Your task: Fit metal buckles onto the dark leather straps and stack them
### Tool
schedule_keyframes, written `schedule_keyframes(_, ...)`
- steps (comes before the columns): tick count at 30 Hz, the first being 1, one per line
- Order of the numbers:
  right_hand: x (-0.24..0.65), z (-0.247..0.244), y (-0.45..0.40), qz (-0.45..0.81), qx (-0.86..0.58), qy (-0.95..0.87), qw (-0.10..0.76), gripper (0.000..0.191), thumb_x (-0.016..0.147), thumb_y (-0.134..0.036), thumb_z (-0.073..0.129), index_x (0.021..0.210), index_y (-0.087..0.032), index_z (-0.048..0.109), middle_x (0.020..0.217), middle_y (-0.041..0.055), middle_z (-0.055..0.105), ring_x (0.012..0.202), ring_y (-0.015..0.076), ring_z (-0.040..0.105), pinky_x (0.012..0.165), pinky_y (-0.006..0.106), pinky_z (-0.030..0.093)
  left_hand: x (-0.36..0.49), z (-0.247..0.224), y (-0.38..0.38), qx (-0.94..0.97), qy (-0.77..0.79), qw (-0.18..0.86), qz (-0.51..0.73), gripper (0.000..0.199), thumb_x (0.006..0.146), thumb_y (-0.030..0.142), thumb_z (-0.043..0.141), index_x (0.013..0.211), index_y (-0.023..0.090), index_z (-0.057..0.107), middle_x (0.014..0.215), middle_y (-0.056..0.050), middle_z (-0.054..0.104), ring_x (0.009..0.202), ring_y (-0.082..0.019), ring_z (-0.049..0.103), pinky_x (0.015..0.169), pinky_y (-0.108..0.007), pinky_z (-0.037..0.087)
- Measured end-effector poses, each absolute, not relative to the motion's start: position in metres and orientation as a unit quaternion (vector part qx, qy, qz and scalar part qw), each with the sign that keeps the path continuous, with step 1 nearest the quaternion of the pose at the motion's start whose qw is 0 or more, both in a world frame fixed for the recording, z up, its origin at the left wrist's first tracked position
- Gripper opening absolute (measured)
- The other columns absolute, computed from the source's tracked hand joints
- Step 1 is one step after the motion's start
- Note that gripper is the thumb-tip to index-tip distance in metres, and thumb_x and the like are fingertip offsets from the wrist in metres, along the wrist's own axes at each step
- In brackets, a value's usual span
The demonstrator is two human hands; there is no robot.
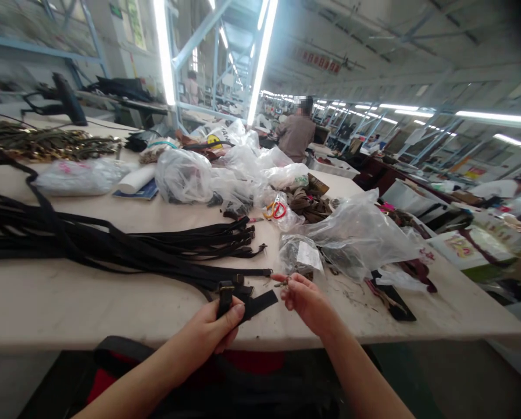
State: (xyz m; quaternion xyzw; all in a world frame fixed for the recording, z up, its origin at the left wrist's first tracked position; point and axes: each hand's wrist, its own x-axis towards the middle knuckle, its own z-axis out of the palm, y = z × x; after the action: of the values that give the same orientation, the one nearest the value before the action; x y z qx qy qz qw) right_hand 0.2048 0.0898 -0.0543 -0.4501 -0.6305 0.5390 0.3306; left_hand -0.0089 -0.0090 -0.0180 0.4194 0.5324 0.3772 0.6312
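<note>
My left hand (223,326) is closed around a black webbing strap (263,304), whose flat end sticks out to the right. A looped part with a metal buckle stands up above the thumb. Just right of the strap's end, my right hand (303,297) pinches a small brass-coloured metal piece (282,284); its exact kind is too small to make out. Beyond both hands, a bundle of long black straps (156,241) with metal ends lies across the table from the left. One strap end lies close to my right fingertips.
Red and yellow-handled scissors (277,209) lie beyond the straps. Clear plastic bags (356,227) crowd the middle and right of the pale table (90,308). A pile of brass-and-olive pieces (46,139) sits at the far left. A person (296,134) is farther back.
</note>
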Motion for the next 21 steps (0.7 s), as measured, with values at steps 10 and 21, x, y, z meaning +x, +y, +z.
schedule_keyframes(10, 0.148, -0.028, 0.038, 0.734, -0.316, -0.441, 0.41, 0.027, 0.066, -0.03, 0.074, 0.084, -0.017, 0.058, 0.088, 0.0041, 0.067, 0.059, 0.0093, 0.059, 0.061, 0.024, 0.049, -0.022, -0.014, -0.031, 0.453, 0.548, 0.565, 0.418, 0.035, 0.075, 0.052, 0.047, 0.068, 0.018, 0.043, 0.043, 0.01, 0.032, 0.039, -0.006, 0.025, 0.04, -0.02, 0.02)
schedule_keyframes(21, 0.143, -0.018, 0.008, 0.558, -0.275, -0.679, 0.391, 0.036, 0.074, -0.039, 0.064, 0.107, -0.024, 0.06, 0.105, 0.0048, 0.059, 0.094, 0.0188, 0.055, 0.08, 0.03, 0.045, -0.022, 0.01, -0.044, 0.433, 0.466, 0.63, 0.445, 0.039, 0.075, 0.056, 0.049, 0.068, 0.018, 0.042, 0.045, 0.008, 0.035, 0.042, -0.006, 0.029, 0.043, -0.02, 0.024)
